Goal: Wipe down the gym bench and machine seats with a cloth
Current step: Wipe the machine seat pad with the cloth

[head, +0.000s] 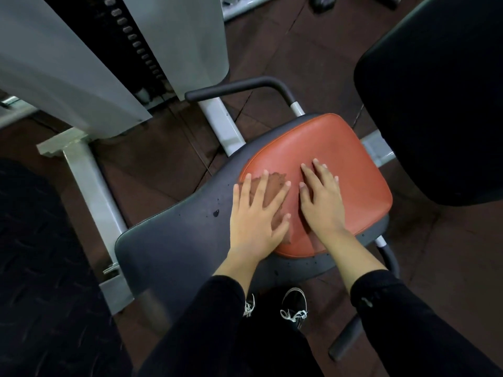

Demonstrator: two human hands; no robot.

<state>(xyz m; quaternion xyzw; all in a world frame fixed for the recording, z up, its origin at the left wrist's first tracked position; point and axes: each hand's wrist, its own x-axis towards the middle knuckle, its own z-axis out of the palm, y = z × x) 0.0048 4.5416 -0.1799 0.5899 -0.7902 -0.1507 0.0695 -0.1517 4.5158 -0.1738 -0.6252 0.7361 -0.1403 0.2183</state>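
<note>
Orange-red vinyl covers the machine seat (326, 159) at centre of the head view, set on a dark grey base pad (174, 240) that runs out toward lower left. Left hand (255, 216) lies flat, fingers spread wide, pressing a brownish cloth (272, 191) against the seat's left edge; the cloth shows between the fingers and past the thumb side. Right hand (322, 197) rests flat on the orange surface just beside it, fingers straight and close together, holding nothing. Both arms wear black sleeves. A few dark droplets (216, 213) sit on the grey pad. A black handle bar (239, 89) curves behind the seat; a black backrest pad (441, 99) stands at right. White machine frame (89, 180) at left, over brown floor. Laced black shoes (295, 306) show below.
</note>
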